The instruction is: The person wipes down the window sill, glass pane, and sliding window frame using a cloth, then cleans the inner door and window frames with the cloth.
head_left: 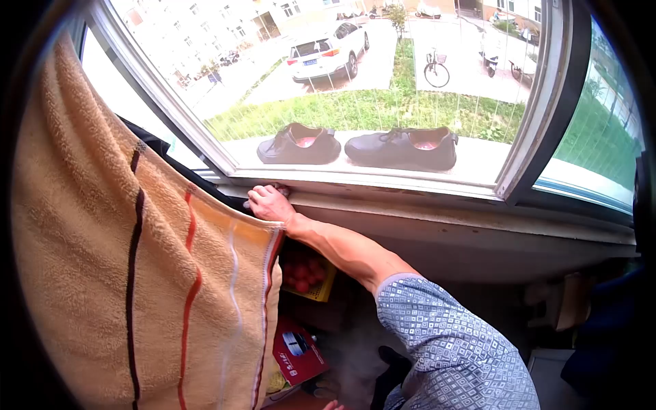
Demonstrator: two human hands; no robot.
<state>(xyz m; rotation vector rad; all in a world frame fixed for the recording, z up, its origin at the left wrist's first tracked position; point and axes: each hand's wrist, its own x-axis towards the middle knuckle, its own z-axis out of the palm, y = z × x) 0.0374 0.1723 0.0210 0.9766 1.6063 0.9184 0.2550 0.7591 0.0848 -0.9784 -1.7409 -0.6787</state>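
Observation:
My right hand (pixel 270 203) reaches across to the window sill (pixel 383 208), its fingers bent and pressed together around something small and dark that I cannot make out. Beside it hangs an orange towel (pixel 89 225) with black, red and white stripes, covering the left of the view. At the bottom edge only a bit of my left hand (pixel 333 405) shows, too little to tell its shape. Outside the glass, on the ledge, stand a dark shoe (pixel 301 152) and a second dark shoe (pixel 396 154).
Below the sill, a yellow crate (pixel 320 292) holds several round red things. A red box (pixel 301 355) lies lower down, near a dark-clad leg. The window frame (pixel 529 123) borders the right. Beyond the glass are grass, a white car and a bicycle.

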